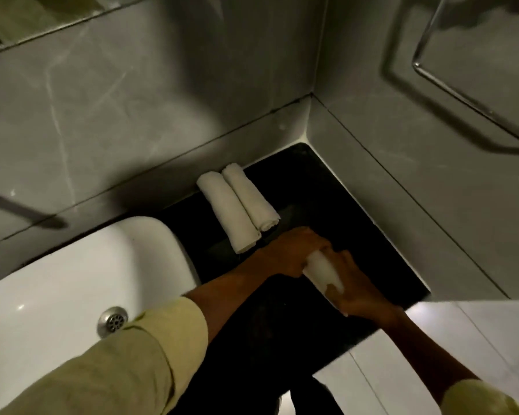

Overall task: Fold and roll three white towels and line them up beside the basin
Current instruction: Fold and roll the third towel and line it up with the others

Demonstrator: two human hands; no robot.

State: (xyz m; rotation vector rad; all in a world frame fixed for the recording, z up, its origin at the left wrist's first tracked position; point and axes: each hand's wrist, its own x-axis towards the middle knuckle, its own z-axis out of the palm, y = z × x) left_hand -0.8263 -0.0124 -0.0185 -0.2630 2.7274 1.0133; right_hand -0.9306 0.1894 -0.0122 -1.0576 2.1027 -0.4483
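Note:
Two rolled white towels lie side by side on the black counter, right of the white basin: the left roll and the right roll, touching along their length. A third white towel roll sits lower right of them, held between both hands. My left hand grips its upper end; my right hand wraps its lower end. Both hands cover part of the roll.
Grey marbled walls meet in a corner behind the counter. A chrome rail hangs on the right wall. The basin's drain shows at lower left. White floor tiles lie beyond the counter's right front edge.

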